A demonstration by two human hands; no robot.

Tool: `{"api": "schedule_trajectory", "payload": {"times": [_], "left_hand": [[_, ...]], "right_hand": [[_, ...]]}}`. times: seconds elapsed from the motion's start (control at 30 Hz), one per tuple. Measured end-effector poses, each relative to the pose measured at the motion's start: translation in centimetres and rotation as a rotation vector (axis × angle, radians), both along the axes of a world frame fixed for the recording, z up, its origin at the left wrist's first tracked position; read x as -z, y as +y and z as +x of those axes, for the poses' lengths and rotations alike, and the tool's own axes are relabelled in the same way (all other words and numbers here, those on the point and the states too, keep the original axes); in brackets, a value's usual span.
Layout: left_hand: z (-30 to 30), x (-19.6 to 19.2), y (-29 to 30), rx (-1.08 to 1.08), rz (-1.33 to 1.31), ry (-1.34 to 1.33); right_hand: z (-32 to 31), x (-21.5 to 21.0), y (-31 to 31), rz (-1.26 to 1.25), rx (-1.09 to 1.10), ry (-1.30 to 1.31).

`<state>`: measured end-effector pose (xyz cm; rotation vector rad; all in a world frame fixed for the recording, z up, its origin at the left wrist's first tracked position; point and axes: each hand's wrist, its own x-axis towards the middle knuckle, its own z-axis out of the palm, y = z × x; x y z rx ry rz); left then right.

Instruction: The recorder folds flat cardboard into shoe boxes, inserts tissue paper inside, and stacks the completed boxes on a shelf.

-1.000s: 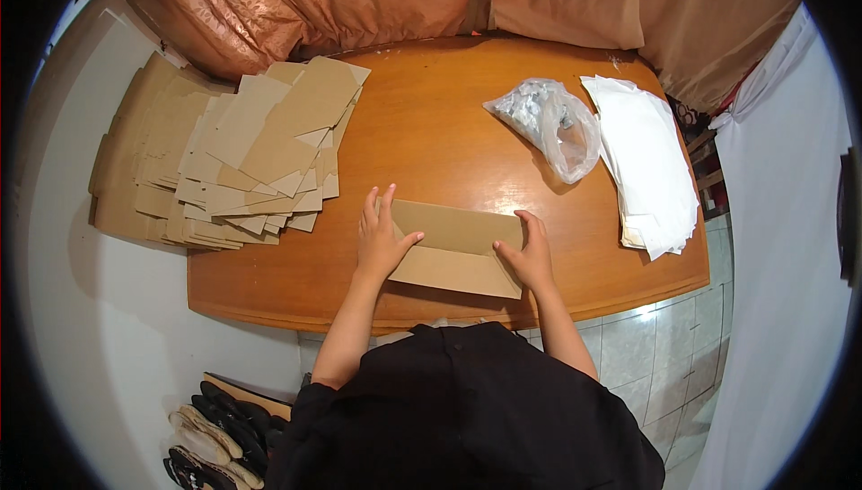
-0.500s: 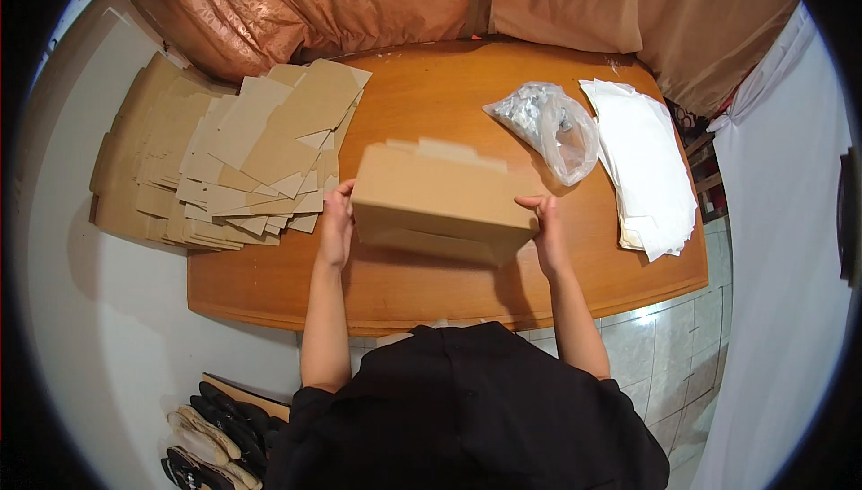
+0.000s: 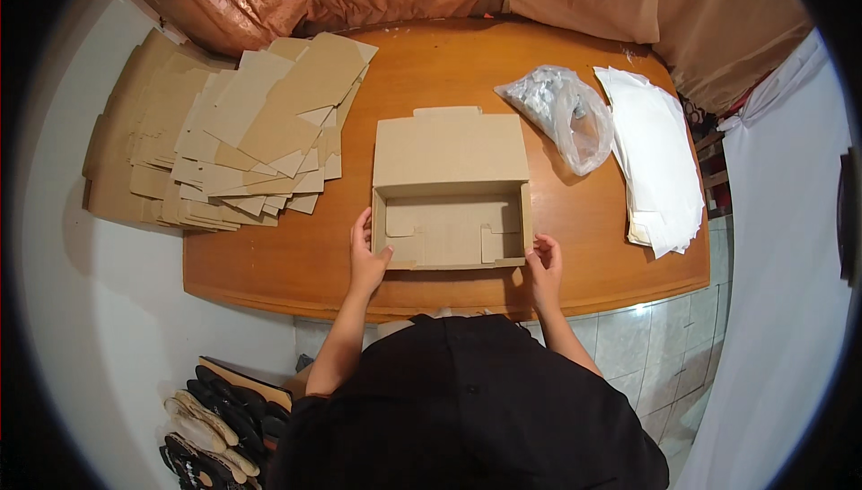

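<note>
A brown cardboard box [image 3: 452, 151] stands on the table in front of me, its lid folded back toward the far side. Inside, a bare floor and two folded corner flaps show. My left hand [image 3: 366, 261] grips the near left corner, fingers along the outer wall and thumb at the front edge. At the near right corner, my right hand [image 3: 543, 267] holds the box's side between thumb and fingers.
Flat cardboard blanks [image 3: 260, 131] lie in an overlapping pile on the left of the wooden table [image 3: 431, 68]. To the right are a clear plastic bag [image 3: 566, 118] with silvery contents and a stack of white sheets [image 3: 655, 162]. Shoes [image 3: 224, 418] sit below on the left.
The box has gone from tilted with its lid down to resting level on the table with its lid open. Both hands have shifted to its near corners.
</note>
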<state>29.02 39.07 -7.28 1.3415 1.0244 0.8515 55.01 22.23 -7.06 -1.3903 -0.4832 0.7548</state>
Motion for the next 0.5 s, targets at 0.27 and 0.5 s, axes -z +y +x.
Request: {"api": "schedule_trajectory", "payload": {"times": [0.27,0.5], "left_hand": [[2.6,-4.6,0.4,0.011,0.648,0.894],[5.3,-2.5,2.9,0.936,0.524,0.772]], "right_hand": [[1.1,-2.6,3.0,-0.251,-0.120,-0.938],[0.7,-6.1,8.5,-0.371,-0.809,-0.868]]}}
